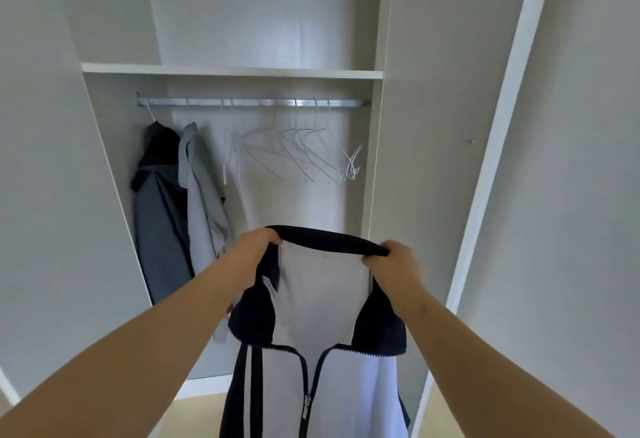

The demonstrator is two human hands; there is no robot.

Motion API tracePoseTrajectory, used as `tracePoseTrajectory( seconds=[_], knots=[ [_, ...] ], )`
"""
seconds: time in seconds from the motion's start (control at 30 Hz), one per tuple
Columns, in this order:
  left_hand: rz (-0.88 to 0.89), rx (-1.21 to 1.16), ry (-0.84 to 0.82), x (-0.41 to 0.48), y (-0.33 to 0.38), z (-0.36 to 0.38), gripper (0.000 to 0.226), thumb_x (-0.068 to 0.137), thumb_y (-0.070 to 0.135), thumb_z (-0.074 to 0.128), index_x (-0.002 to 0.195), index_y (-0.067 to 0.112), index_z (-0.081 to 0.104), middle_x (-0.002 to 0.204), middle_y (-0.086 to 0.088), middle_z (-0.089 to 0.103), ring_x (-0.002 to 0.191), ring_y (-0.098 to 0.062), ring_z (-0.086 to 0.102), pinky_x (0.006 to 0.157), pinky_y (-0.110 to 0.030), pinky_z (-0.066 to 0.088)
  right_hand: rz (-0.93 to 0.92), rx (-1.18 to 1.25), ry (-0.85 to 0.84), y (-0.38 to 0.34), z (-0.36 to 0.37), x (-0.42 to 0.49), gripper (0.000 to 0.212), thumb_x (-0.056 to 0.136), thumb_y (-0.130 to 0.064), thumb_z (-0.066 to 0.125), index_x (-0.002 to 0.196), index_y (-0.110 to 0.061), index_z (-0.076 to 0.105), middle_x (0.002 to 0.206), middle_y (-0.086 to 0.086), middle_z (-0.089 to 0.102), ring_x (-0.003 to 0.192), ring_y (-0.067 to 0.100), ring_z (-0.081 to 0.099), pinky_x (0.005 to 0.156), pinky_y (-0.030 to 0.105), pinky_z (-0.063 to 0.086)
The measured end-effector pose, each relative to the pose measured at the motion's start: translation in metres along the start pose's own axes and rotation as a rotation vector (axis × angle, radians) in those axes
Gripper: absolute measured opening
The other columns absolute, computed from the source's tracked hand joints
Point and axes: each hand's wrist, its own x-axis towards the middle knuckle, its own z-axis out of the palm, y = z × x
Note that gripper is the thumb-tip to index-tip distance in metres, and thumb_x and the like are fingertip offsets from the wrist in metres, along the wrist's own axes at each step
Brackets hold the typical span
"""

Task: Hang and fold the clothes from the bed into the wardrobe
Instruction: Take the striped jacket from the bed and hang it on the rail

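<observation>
Left hand and right hand each gripping a collar end of the jacket, jacket hanging with long axis vertical, collar up, in front of the open wardrobe, rail inside carrying dark coat and grey top at left end, wire hangers toward right end

Jacket navy and white; hanging garments dark grey, light grey.
</observation>
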Motion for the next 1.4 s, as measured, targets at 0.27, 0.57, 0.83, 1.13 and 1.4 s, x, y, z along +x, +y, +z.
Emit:
tracePoseTrajectory(
  seconds=[0.27, 0.57, 0.83, 1.13, 1.4],
  knots=[
    [0.095, -0.182, 0.246, 0.083, 0.05, -0.025, 0.011, 0.086, 0.014, 0.053, 0.077, 0.008, 0.053, 0.075, -0.008, 0.053, 0.066, -0.022, 0.05, 0.063, -0.031, 0.041, -0.068, 0.008, -0.218, -0.033, 0.085, 0.105, 0.011, 0.08, -0.007, 0.057, 0.073, -0.015, 0.054, 0.06, 0.0, 0.048, 0.053, 0.012, 0.045, 0.05, 0.022, 0.035],
    [0.203, -0.264, 0.354, 0.181, 0.067, -0.101, 0.008, 0.086, 0.015, 0.05, 0.083, 0.008, 0.052, 0.079, -0.009, 0.052, 0.072, -0.023, 0.05, 0.064, -0.031, 0.041, -0.106, -0.013, -0.402, -0.069, 0.207, 0.18, 0.012, 0.08, -0.008, 0.059, 0.071, -0.011, 0.052, 0.061, 0.0, 0.046, 0.055, 0.012, 0.042, 0.052, 0.021, 0.032],
    [0.108, -0.229, 0.254, 0.31, 0.133, -0.181, 0.029, 0.095, 0.014, 0.046, 0.119, 0.001, 0.055, 0.113, -0.018, 0.057, 0.101, -0.029, 0.054, 0.091, -0.038, 0.044, -0.138, 0.001, -0.445, -0.137, 0.343, 0.265, 0.005, 0.079, -0.01, 0.06, 0.082, -0.012, 0.058, 0.076, 0.002, 0.057, 0.069, 0.017, 0.054, 0.06, 0.024, 0.041],
    [0.13, -0.081, 0.292, 0.408, 0.168, -0.23, 0.035, 0.091, 0.011, 0.05, 0.123, -0.005, 0.051, 0.128, -0.023, 0.054, 0.057, -0.013, 0.045, 0.064, -0.032, 0.042, -0.202, -0.025, -0.243, -0.166, 0.443, 0.331, 0.046, 0.088, 0.001, 0.036, 0.13, -0.013, 0.049, 0.132, 0.008, 0.051, 0.103, 0.025, 0.059, 0.08, 0.029, 0.05],
    [-0.002, -0.142, 0.275, 0.44, 0.195, -0.24, 0.036, 0.097, 0.01, 0.043, 0.13, -0.005, 0.046, 0.113, -0.019, 0.058, 0.107, -0.03, 0.054, 0.099, -0.032, 0.041, -0.184, -0.15, -0.292, -0.167, 0.486, 0.395, 0.066, 0.09, -0.002, 0.044, 0.148, -0.011, 0.015, 0.143, 0.02, 0.034, 0.122, 0.035, 0.044, 0.099, 0.049, 0.043]
  ],
)
